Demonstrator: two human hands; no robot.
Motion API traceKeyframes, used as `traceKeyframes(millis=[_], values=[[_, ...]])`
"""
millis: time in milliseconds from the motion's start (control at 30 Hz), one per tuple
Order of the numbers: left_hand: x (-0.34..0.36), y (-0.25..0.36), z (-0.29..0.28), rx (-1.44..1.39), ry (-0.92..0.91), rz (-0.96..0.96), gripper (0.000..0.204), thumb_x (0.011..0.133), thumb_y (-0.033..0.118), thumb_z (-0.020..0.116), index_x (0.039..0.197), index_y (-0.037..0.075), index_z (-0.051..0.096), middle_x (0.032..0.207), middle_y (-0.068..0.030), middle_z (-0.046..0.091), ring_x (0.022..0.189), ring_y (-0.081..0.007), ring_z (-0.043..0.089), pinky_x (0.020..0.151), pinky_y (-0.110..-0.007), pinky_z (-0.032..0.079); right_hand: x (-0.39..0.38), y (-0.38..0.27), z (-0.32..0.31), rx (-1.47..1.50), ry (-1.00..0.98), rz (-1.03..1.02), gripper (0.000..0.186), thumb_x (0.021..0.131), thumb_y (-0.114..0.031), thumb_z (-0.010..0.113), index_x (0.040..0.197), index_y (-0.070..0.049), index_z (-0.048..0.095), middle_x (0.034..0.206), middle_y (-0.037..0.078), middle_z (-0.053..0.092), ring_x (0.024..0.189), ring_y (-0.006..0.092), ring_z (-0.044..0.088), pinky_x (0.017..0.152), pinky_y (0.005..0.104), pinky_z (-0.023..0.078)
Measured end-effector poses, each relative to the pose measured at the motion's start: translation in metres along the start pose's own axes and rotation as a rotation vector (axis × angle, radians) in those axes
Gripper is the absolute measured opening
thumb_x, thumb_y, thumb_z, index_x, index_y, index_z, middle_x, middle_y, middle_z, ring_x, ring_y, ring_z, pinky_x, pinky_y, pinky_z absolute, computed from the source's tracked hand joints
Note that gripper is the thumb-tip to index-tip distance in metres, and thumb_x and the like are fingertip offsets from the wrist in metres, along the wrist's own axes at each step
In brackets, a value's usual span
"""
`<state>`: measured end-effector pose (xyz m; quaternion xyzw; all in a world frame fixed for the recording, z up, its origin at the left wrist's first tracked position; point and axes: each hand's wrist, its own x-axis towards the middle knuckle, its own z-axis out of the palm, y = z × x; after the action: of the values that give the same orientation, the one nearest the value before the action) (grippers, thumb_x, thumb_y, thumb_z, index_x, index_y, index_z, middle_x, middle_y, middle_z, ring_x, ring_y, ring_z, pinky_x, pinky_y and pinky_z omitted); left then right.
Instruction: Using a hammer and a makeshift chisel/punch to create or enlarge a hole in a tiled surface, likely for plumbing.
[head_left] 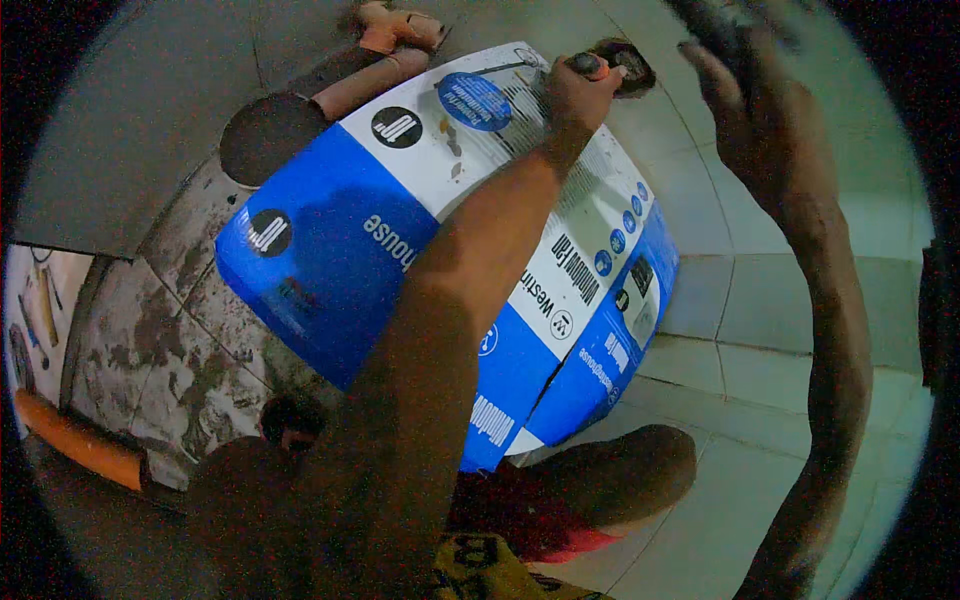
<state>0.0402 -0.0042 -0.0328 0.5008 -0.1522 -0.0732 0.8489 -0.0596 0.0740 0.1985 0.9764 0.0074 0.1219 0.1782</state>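
My left hand (580, 100) reaches up over a blue and white cardboard carton (330, 270), its fingers wrapped round a tool with a black and orange handle (588, 67). The tool's working end does not show clearly. Right beside that hand is a rough, dark hole (630, 70) broken into the pale tile. Raised to the right, my right hand (760, 120) has its thumb apart from the palm. Its other fingers are smeared by motion and shadow at the top edge, with a dark blurred shape there, so whether it holds anything is unclear.
A reddish-brown pipe (370, 85) and a pipe fitting (390, 30) lie past the carton's far left. Near them is a round dark opening (265, 140). An orange pipe (85, 445) lies at lower left, by dirty floor tiles (140, 350). Pale tiles (690, 290) flank the right.
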Motion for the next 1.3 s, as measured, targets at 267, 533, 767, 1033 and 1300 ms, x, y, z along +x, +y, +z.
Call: traceKeyframes(millis=[267,533,767,1033,1300], values=[[0.000,0.039,-0.021,-0.004,0.021,-0.041,0.037,0.064,0.026,0.084,0.084,0.005,0.061,0.077,-0.0096,0.066,0.075,-0.0254,0.065,0.075,-0.039,0.051,0.011,-0.006,0.021,-0.421,-0.566,0.070,0.028,0.094,-0.022,0.056,0.116,-0.005,0.050,0.090,0.019,0.066,0.074,0.0435,0.063,0.063,0.0453,0.052],[-0.007,0.023,-0.010,0.123,0.029,-0.185,0.038,0.065,0.027,0.083,0.085,0.004,0.060,0.078,-0.0117,0.066,0.076,-0.0275,0.065,0.074,-0.039,0.052,0.006,-0.009,0.018,-0.051,0.016,-0.176,0.026,0.092,-0.028,0.058,0.102,-0.005,0.049,0.080,0.021,0.065,0.070,0.0435,0.063,0.057,0.0489,0.050],[-0.009,0.001,-0.003,-0.026,-0.057,-0.044,0.037,0.069,0.032,0.080,0.085,0.004,0.062,0.082,-0.0113,0.067,0.075,-0.0264,0.064,0.073,-0.039,0.052,0.017,0.005,0.015,-0.181,-0.266,0.168,0.016,0.092,-0.019,0.055,0.104,-0.007,0.055,0.089,0.019,0.066,0.077,0.0400,0.064,0.063,0.0454,0.052],[0.014,-0.033,0.012,-0.289,-0.058,-0.121,0.041,0.065,0.028,0.083,0.085,0.001,0.058,0.076,-0.0140,0.064,0.073,-0.0302,0.064,0.073,-0.039,0.052,0.004,-0.006,0.042,-0.255,-0.587,0.185,0.022,0.092,-0.024,0.057,0.097,-0.005,0.049,0.071,0.023,0.063,0.066,0.0439,0.062,0.055,0.0495,0.049],[-0.014,-0.002,-0.004,0.109,-0.008,-0.120,0.030,0.077,0.028,0.071,0.096,0.005,0.065,0.085,-0.0127,0.069,0.083,-0.0302,0.066,0.076,-0.040,0.052,-0.001,-0.018,0.008,-0.077,0.136,0.137,0.019,0.093,-0.021,0.057,0.104,-0.005,0.056,0.081,0.022,0.065,0.076,0.0409,0.064,0.063,0.0462,0.051]])
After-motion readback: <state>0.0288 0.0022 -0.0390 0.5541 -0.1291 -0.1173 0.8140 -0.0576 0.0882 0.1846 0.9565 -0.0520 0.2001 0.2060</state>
